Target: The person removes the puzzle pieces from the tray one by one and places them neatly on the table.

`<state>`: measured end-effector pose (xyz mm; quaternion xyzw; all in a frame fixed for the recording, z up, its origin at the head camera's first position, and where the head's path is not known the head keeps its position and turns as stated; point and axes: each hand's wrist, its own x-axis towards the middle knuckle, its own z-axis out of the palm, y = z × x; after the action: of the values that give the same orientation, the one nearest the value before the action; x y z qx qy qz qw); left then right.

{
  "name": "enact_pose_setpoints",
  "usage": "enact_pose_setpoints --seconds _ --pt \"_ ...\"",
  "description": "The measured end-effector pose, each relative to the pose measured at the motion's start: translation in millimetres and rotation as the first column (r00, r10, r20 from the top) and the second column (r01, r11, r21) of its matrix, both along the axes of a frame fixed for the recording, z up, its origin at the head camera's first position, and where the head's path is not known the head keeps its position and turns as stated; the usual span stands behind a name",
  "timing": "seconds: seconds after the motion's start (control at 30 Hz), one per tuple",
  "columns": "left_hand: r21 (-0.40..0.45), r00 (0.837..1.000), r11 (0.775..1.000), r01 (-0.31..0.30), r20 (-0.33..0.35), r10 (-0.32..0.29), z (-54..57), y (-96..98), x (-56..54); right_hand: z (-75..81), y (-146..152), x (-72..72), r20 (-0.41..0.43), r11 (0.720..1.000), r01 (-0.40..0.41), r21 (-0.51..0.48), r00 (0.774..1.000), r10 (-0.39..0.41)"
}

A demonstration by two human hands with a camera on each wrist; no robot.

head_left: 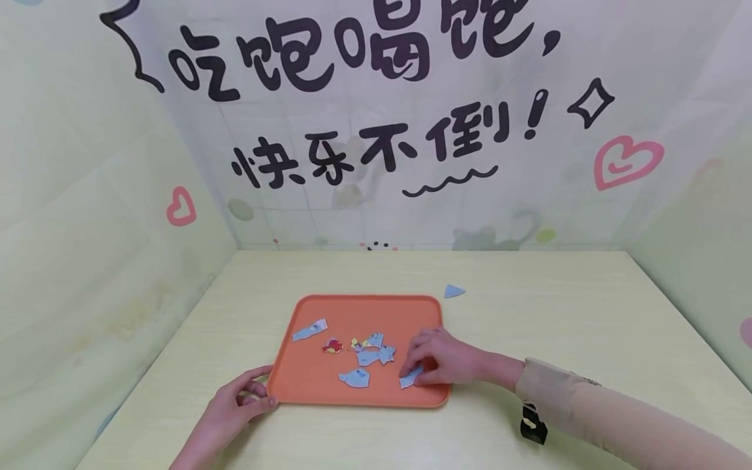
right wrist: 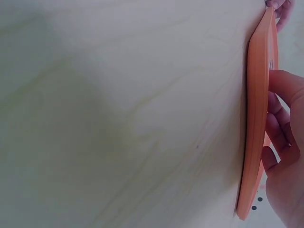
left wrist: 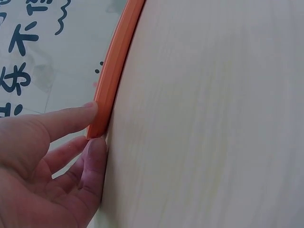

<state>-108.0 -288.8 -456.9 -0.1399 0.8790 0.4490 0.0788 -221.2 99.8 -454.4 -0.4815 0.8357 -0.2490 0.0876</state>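
An orange tray (head_left: pixel 329 310) lies on the table with several flat, irregular puzzle pieces on it. My left hand (head_left: pixel 235 401) grips the tray's near left corner, and the left wrist view shows thumb and fingers (left wrist: pixel 95 156) at its rim. Over the tray's right side, my right hand (head_left: pixel 440 358) pinches a light blue puzzle piece (head_left: pixel 409 378); in the right wrist view the rim hides that piece. Left of it lie another blue piece (head_left: pixel 356 378), a cluster of joined or touching pieces (head_left: pixel 368 357), a small red piece (head_left: pixel 333 346) and a long blue piece (head_left: pixel 309 329).
A blue triangular piece (head_left: pixel 454 291) lies on the table (head_left: pixel 529 294) beyond the tray's far right corner. Printed cloth walls (head_left: pixel 376 215) enclose the table at the back and sides. A black strap (head_left: pixel 532 423) hangs below the right sleeve.
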Motion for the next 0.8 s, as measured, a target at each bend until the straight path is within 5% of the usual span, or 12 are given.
enact_pose_setpoints --seconds 0.37,0.8 --pt "-0.014 1.000 1.000 0.005 0.007 -0.005 0.2 -0.1 -0.8 13.1 1 -0.9 -0.016 0.999 -0.031 0.037 0.999 0.031" --pt "-0.032 1.000 0.999 0.008 0.026 -0.007 3.5 2.6 -2.0 27.5 10 -7.8 -0.060 0.998 -0.031 -0.049 0.998 0.028"
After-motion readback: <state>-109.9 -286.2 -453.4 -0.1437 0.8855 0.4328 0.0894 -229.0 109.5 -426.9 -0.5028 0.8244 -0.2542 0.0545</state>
